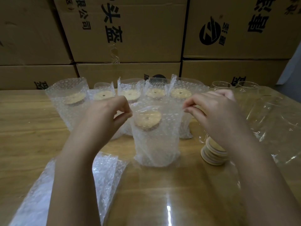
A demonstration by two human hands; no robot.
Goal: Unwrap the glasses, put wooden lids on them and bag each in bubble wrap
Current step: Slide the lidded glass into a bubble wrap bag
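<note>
Item: 1 lidded glass inside a bubble-wrap bag (156,141), standing upright mid-table (29,128), nearer the front edge than the back. Wooden lid (147,118) sits on the glass and shows through the wrap. Left hand (114,111) pinches the bag's upper left edge and right hand (216,115) pinches the upper right edge. The mouth is held apart and up, probably to settle the glass to the bottom and square the open top. Toward the far edge: row of 5 bagged glasses (130,97), lids on, set back from the working spot. Near-left corner: flat spare bags (105,176), handy to the left hand. Right of the item, partly under the right forearm: stack of wooden lids (211,158), close for the next fitting. Far-right corner: at least 2 bare glasses (247,90), not yet lidded, beside loose clear film (276,124). Cartons (130,30) stand stacked behind the table.
</note>
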